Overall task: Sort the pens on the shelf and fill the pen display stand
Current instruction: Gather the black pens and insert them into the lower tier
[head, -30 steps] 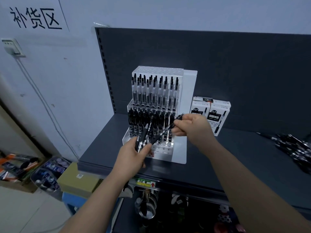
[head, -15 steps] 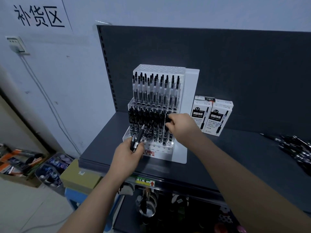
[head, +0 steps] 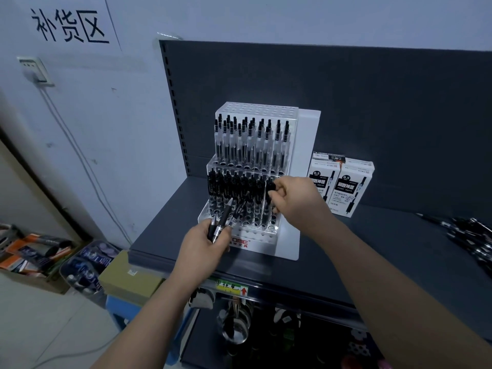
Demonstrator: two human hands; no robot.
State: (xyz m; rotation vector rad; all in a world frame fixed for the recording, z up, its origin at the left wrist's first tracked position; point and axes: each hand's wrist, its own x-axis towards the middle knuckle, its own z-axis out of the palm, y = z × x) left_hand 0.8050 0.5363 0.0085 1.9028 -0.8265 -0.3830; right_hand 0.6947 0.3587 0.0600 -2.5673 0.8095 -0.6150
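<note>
Nearest us, two bare forearms reach in from the bottom of the view, across the front edge of a dark grey shelf (head: 359,251). The left hand (head: 203,245) is clenched around a small bundle of pens (head: 225,218). It grips their lower ends, and their free ends fan up and to the right over the front of the display stand (head: 288,235).

A little farther in, the right hand (head: 295,198) pinches the top of one black pen (head: 271,189) between thumb and fingertips. This pen is roughly upright at the right end of the stand's middle step. We cannot tell whether it is fully seated in a hole.

The white and clear stand rises in steps near the shelf's left edge. Its lowest front holes are mostly open, the middle step is packed with black pens (head: 234,186), and the step above holds clear pens (head: 250,141).

Just beside the stand's right side, two white pen boxes (head: 351,186) stand upright against the shelf's back panel. At the shelf's right edge lies a loose heap of dark pens (head: 474,235).
</note>
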